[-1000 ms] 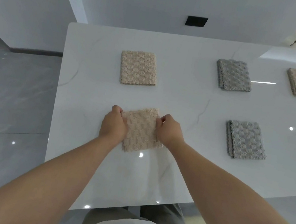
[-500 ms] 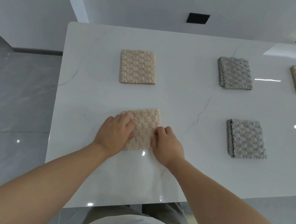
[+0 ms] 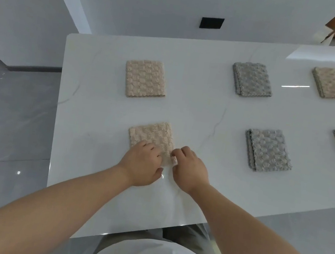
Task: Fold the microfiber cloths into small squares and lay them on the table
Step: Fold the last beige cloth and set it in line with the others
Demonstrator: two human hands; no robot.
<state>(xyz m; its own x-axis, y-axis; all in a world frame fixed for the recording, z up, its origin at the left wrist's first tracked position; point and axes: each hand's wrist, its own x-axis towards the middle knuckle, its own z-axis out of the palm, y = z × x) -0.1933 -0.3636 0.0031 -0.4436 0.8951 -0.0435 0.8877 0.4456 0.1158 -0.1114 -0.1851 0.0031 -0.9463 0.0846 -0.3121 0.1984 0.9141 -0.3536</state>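
- Head view, what changed: a second ago both hands held the near beige cloth [image 3: 152, 135] by its left and right sides. Half a second ago the left palm lay flat on it. Now both hands have drawn back to its near edge, and most of the folded square lies bare on the counter [image 3: 197, 114].
- What that means: I judge the folding done; this looks like a last tidy of one corner before letting go.
- Left hand [image 3: 142, 164]: it rests on the cloth's near left part, knuckles up, fingers bent and close together, thumb stretched towards the other hand. I cannot tell whether the fingers pinch the edge or only press it.
- Right hand [image 3: 190, 172]: it sits at the cloth's near right corner, with fingers curled and a small tuck of fabric pinched between thumb and fingers.
- Both forearms reach forward from the counter's near edge and converge on the cloth.
- Other folded squares: a far beige cloth [image 3: 145, 79] lies beyond the near beige cloth, well apart. A grey cloth [image 3: 268, 150] lies to its right, and more lie farther right.
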